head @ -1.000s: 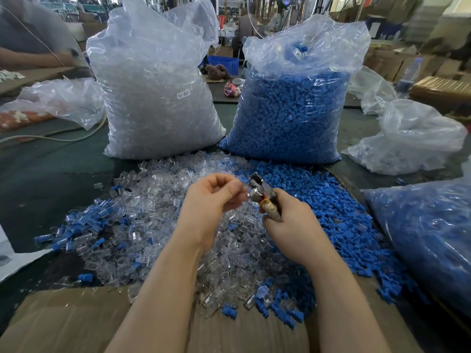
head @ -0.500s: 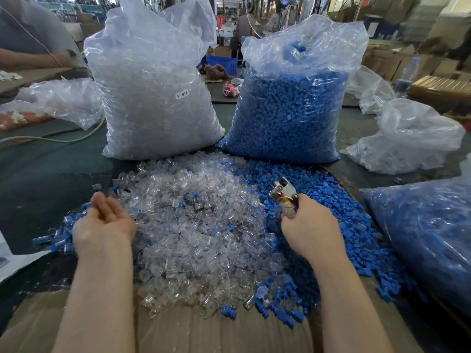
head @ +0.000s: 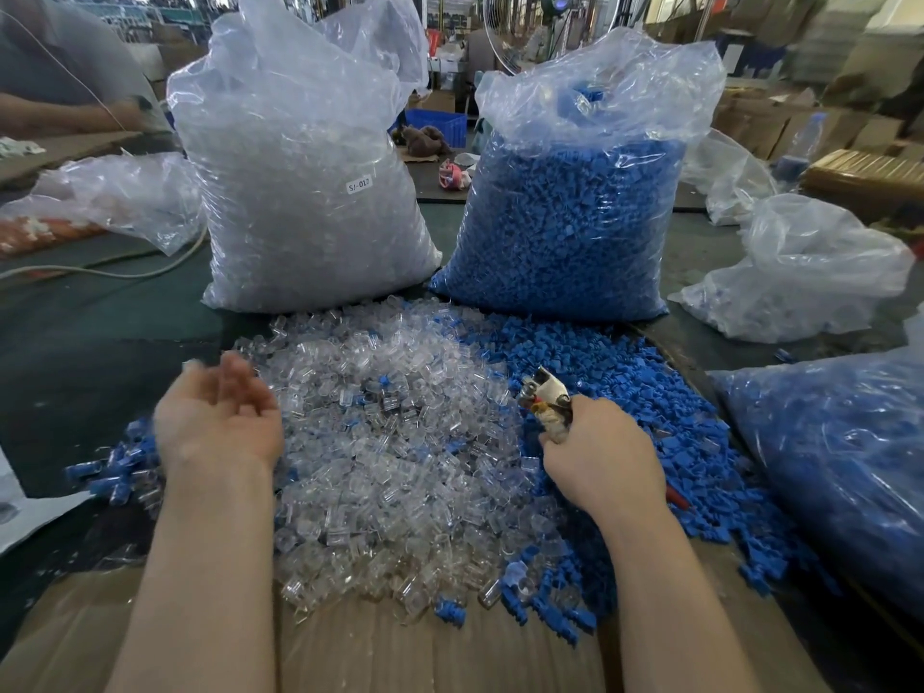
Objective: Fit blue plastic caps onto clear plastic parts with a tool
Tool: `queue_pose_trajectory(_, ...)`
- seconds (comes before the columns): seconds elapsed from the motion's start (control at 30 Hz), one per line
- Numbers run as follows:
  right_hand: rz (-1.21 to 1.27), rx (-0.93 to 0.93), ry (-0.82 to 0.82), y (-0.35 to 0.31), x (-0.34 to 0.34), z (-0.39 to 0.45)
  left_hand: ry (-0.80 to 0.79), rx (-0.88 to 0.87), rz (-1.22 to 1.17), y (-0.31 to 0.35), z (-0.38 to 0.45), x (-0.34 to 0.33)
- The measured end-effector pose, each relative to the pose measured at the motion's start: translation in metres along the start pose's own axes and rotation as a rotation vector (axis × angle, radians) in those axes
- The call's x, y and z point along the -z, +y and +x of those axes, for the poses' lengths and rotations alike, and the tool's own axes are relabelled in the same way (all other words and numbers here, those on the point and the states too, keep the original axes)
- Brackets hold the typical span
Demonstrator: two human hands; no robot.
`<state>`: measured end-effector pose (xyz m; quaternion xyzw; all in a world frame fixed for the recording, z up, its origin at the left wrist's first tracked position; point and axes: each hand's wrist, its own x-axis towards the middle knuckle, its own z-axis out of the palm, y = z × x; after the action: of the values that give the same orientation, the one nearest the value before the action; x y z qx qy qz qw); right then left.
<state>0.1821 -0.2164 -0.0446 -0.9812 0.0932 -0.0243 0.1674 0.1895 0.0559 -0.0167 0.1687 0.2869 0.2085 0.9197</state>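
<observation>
A heap of clear plastic parts [head: 400, 442] lies in front of me, with a heap of blue caps [head: 650, 407] along its right side. My left hand [head: 220, 417] hovers palm up over the heap's left edge, fingers loose and empty. My right hand [head: 595, 452] grips a small metal tool [head: 547, 397] whose jaws point up and left over the border between the heaps. A small pile of assembled clear-and-blue pieces [head: 117, 465] lies left of my left hand.
Two tall bags stand behind the heaps: clear parts [head: 300, 192] on the left, blue caps [head: 575, 217] on the right. Another bag of blue pieces [head: 840, 467] fills the right edge. Cardboard [head: 350, 652] lies under my forearms. A person's arm [head: 60, 112] shows far left.
One second ago both hands met at the tool over the heap. My left hand swung out left and opened, and now drifts back right. My right hand lowered slightly with the tool.
</observation>
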Motion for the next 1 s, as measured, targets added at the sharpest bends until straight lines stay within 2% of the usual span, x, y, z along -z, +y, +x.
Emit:
queue_pose_trajectory(0.1,-0.018,0.008,-0.014,-0.002,-0.001,-0.001,-0.197,-0.081,0.667,-0.014,-0.008,-0.008)
queue_pose_trajectory(0.2,-0.017,0.007,-0.034,-0.003,-0.001,-0.001,-0.517,-0.230,1.254,-0.038,-0.026,-0.015)
queue_pose_trajectory(0.27,-0.020,0.008,-0.037,-0.003,-0.001,-0.001,-0.679,-0.254,1.594,-0.056,-0.035,-0.013)
queue_pose_trajectory(0.33,-0.022,0.010,-0.044,-0.003,0.000,-0.001,-0.725,-0.351,1.886,-0.074,-0.038,-0.011)
queue_pose_trajectory(0.43,-0.001,0.007,-0.086,-0.003,0.001,0.000,-0.670,-0.566,2.176,-0.089,-0.041,-0.007)
queue_pose_trajectory(0.53,0.008,0.011,-0.111,-0.003,0.001,0.000,-0.675,-0.639,2.222,-0.094,-0.041,-0.005)
queue_pose_trajectory(0.73,0.000,-0.013,-0.107,-0.002,0.002,0.000,-0.625,-0.588,2.031,-0.090,-0.037,-0.003)
queue_pose_trajectory(1.0,0.007,0.000,-0.159,-0.002,0.006,-0.002,-0.691,-0.558,1.850,-0.089,-0.033,-0.004)
